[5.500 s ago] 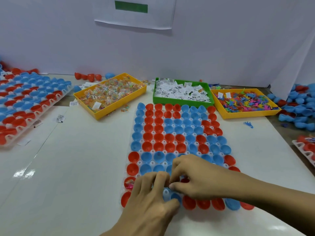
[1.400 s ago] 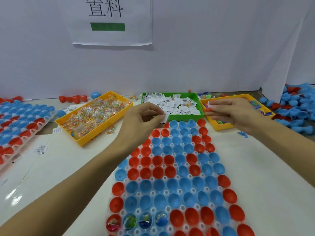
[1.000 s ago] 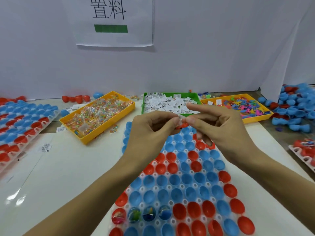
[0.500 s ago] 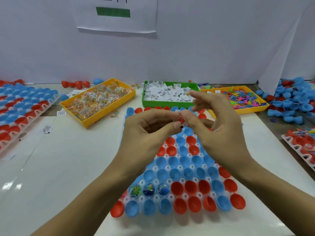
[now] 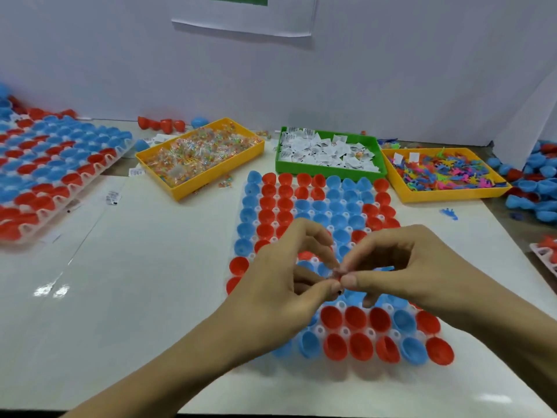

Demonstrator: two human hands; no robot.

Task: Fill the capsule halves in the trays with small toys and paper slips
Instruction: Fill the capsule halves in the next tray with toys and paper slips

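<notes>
over tray (image 5: 319, 328), hands (image 5: 339, 274) pinching together

Both hands' fingers (image 5: 328, 286) pinching small item (image 5: 338, 272)

Both hands are covering the middle rows of the capsule tray (image 5: 346, 331), so whatever's sitting in those cups isn't showing. The left hand (image 5: 280, 292) and right hand (image 5: 404, 268) are pinching some tiny thing (image 5: 338, 273) between their fingers (image 5: 328, 287), but it's way too small and blurry to say what it is. The paper sign (image 5: 244, 16) on the wall is getting cut off by the top edge. The second tray (image 5: 45, 176) at the table's left edge is running out of view, and another tray (image 5: 545, 254) at the right edge is only showing a corner. Print on the paper slips (image 5: 325, 150) in the green bin (image 5: 328, 173) is unreadable.
</notes>
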